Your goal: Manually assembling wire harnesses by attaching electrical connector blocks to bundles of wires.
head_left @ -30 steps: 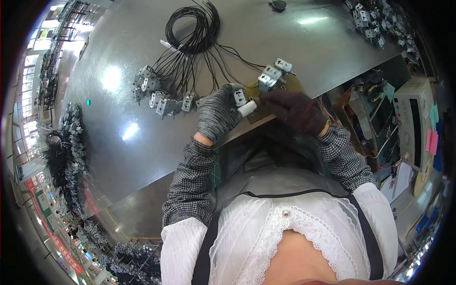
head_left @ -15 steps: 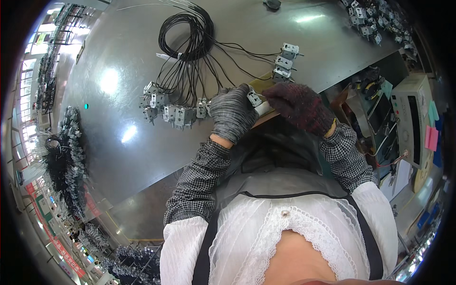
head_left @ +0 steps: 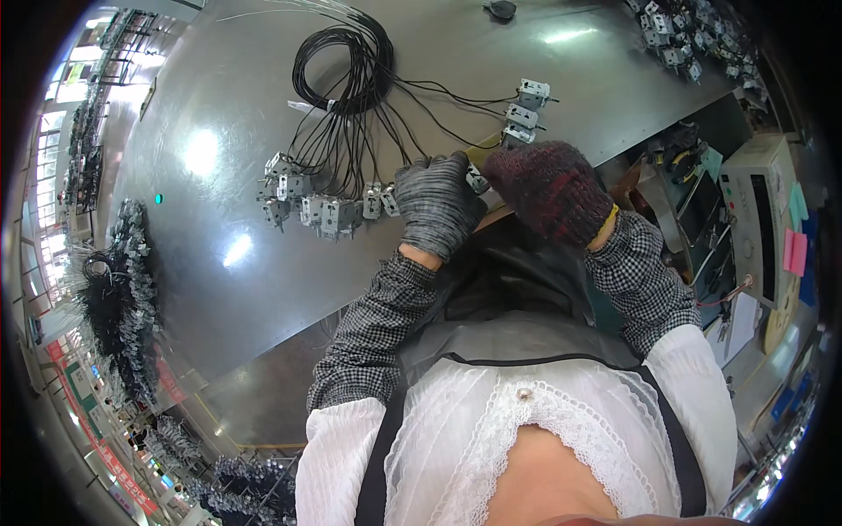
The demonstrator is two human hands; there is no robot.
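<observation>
My left hand [head_left: 438,202], in a grey striped glove, is closed on a small silver-grey metal block [head_left: 476,179] at the near edge of the table. Against the right side of that block, the curled fingers of my right hand [head_left: 553,193], in a dark red knit glove, press together; whatever they grip is hidden. More such blocks on black wires lie left of my left hand in a cluster [head_left: 329,213]. A short column of blocks [head_left: 521,117] stands beyond my right hand. The wires run up to a coiled black bundle [head_left: 373,70] tied with a white tag.
The grey metal table [head_left: 219,289] spreads to the left. A heap of similar blocks [head_left: 675,39] lies at the far right. Below it are an open tray of tools [head_left: 684,175] and a beige instrument box [head_left: 754,219]. Bundled parts [head_left: 132,307] hang at the left.
My right hand has closed into a tighter curl and come up against the block. My left hand has shifted slightly right. The wire bundle and other blocks stay put.
</observation>
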